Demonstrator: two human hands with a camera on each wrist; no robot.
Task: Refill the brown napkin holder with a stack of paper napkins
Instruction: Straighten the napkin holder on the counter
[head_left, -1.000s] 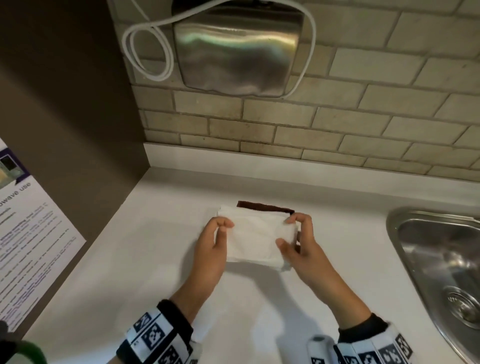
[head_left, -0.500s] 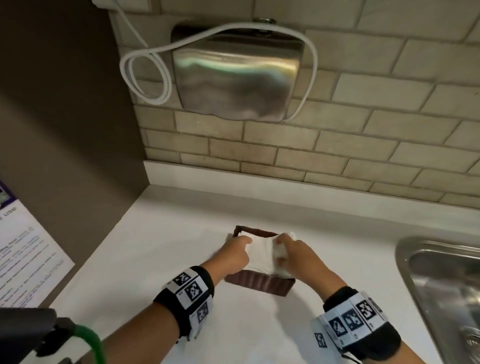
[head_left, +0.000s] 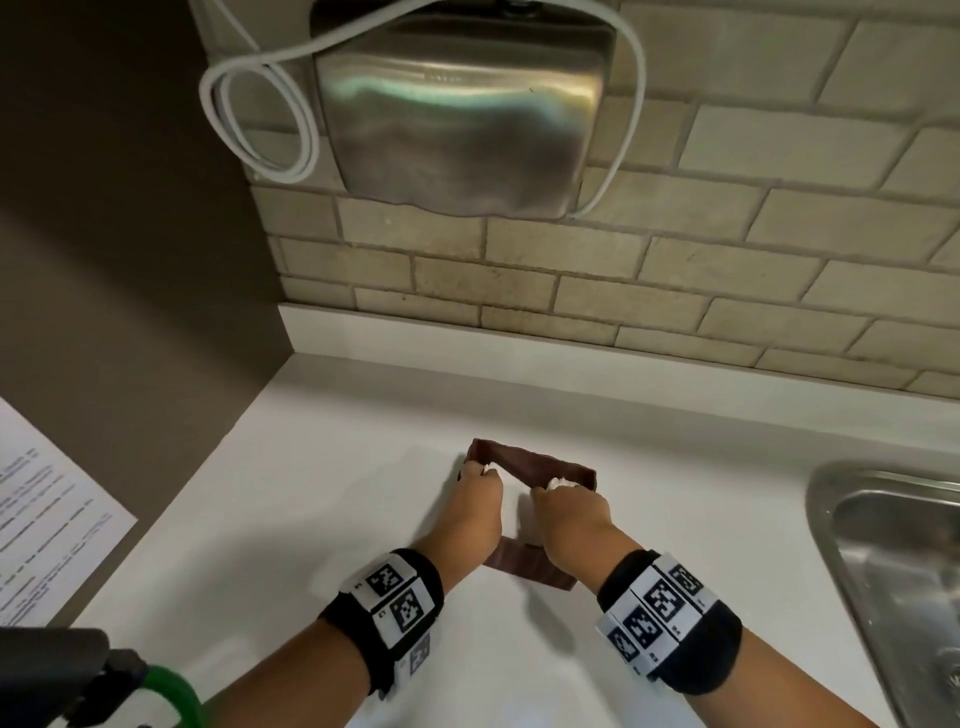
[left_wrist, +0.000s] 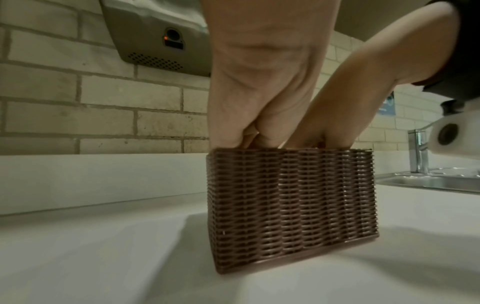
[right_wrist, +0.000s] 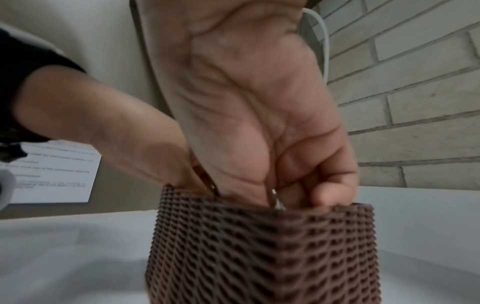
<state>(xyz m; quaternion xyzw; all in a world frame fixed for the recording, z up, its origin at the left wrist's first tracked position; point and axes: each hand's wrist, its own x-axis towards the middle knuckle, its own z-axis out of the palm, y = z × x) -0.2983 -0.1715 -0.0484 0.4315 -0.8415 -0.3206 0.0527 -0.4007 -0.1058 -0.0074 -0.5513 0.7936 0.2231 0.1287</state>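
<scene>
Dim warm light, soft shadows, blurred edges

Fingertips of both hands and most napkins hidden inside the holder.

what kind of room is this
Probably a shared kitchenette or break room: a stainless sink set in a white counter, a wall-mounted metal hand dryer on tan brick tile, and a posted microwave-use notice.

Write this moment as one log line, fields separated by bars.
step: inserting | napkins: mostly inside wicker napkin holder | left hand: pushing napkins | right hand: pushing napkins
</scene>
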